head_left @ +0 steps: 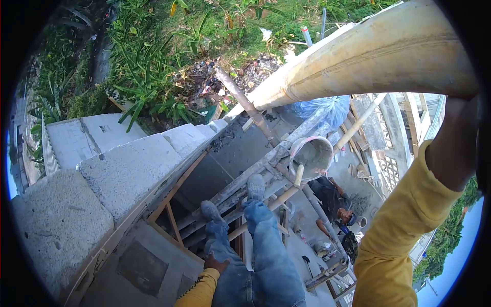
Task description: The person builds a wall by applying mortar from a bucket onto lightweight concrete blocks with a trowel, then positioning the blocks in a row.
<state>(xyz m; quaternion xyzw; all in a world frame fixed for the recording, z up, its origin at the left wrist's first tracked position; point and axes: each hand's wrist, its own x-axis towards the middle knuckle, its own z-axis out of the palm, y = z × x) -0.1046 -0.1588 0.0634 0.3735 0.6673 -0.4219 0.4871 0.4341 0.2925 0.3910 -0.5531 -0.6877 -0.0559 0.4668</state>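
My left hand (217, 264) rests on the left leg of my blue jeans (279, 258), fingers spread against the cloth, holding nothing I can see. My right arm in a yellow sleeve (394, 240) reaches up to a thick bamboo pole (378, 53) at the upper right. The wrist meets the pole's underside, but the right hand's fingers are hidden by the pole and view edge. Beyond my feet, a bucket (313, 157) with grey mortar inside stands tilted in view on the scaffold poles (238, 181), a stick handle (299, 175) leaning at its rim.
A wall of pale concrete blocks (130, 171) runs along the left. My shoes (256, 187) stand on the poles, high above the concrete floor (222, 166). Below at right is another person (332, 197) beside tools and buckets. Plants (148, 77) and rubble lie beyond the wall.
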